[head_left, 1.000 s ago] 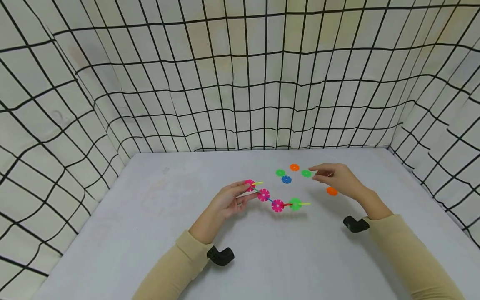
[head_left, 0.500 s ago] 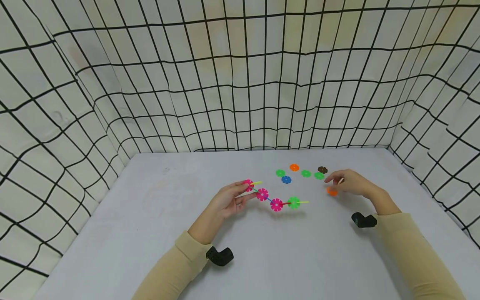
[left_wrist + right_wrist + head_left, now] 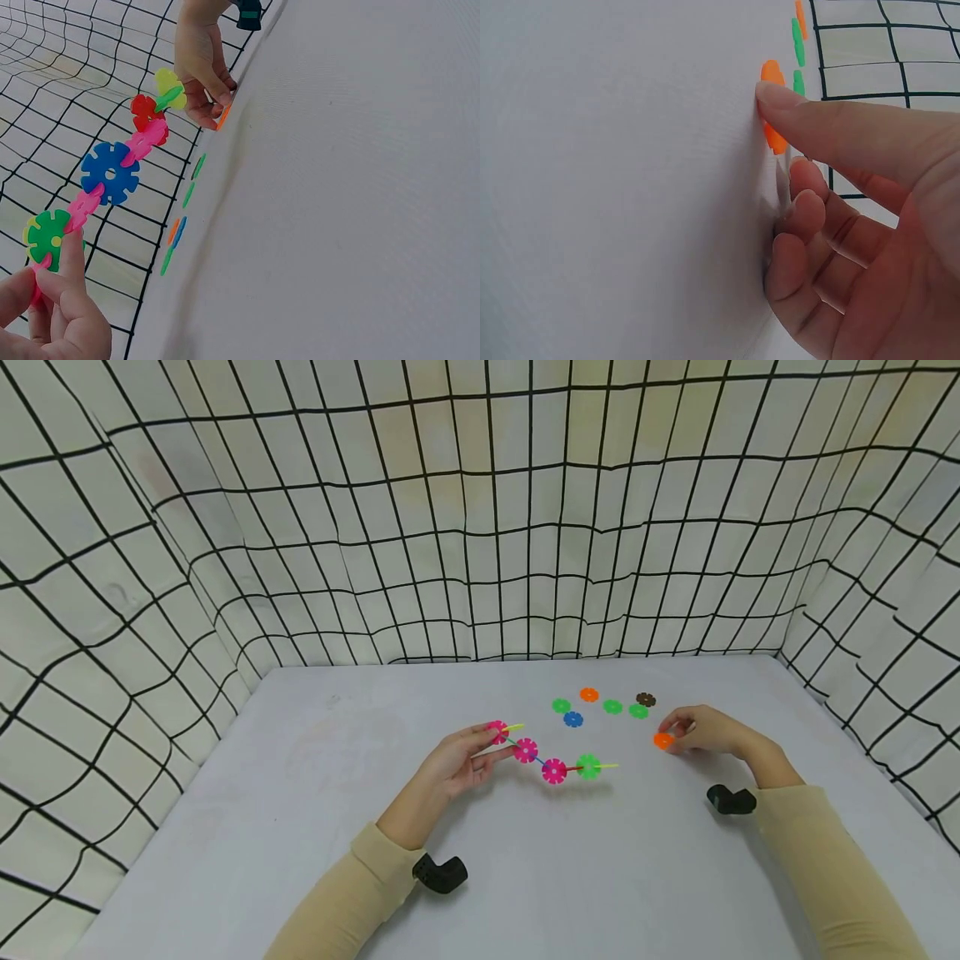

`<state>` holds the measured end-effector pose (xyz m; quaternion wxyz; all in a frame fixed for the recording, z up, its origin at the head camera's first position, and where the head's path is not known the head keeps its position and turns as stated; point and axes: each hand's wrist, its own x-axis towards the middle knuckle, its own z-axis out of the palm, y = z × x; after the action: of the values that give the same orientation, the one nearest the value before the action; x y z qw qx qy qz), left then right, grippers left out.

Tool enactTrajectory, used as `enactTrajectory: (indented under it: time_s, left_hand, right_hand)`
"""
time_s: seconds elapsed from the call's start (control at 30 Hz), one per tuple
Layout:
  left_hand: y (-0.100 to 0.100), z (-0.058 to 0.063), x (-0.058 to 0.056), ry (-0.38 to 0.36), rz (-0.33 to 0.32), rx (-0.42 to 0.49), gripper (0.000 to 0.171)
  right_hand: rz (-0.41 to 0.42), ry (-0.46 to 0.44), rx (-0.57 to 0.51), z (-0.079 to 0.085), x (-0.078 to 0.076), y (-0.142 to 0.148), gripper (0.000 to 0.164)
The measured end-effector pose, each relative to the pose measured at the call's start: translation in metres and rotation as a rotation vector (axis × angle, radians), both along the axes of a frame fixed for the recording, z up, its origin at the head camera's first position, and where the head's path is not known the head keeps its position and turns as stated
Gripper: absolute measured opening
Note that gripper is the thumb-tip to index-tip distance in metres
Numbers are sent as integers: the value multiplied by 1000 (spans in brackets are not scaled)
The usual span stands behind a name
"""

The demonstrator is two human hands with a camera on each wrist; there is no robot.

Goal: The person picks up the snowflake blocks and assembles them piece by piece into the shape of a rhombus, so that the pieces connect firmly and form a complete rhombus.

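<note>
the left hand (image 3: 465,764) holds a chain of discs (image 3: 97,177). the right hand (image 3: 705,731) pinches an orange disc (image 3: 663,741).

In the head view, a plain tan left sleeve (image 3: 341,897) at seven o'clock has a banded cuff (image 3: 386,852), its matching right sleeve (image 3: 836,872) lies at four o'clock, and black, elbow-shaped left (image 3: 441,874) and right wrist cameras (image 3: 731,800) sit at four and nine o'clock of the sleeve ends.
</note>
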<state>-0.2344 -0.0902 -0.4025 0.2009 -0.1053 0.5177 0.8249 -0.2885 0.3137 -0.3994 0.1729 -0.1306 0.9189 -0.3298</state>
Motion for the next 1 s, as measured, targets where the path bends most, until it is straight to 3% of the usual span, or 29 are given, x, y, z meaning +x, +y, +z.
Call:
enactTrajectory:
  time_s: [0.43,0.73,1.0]
  left_hand:
    - [1,-2,1,9,7,-1,14]
    - [2,-4,2,14,1,10,21]
    - [3,-5,4,9,20,4,22]
  right_hand:
    - [2,13,-14,-1,0,1,32]
    - [-19,-20,-15,2,3,0,34]
    - [-2,67,-67,13,6,-13,35]
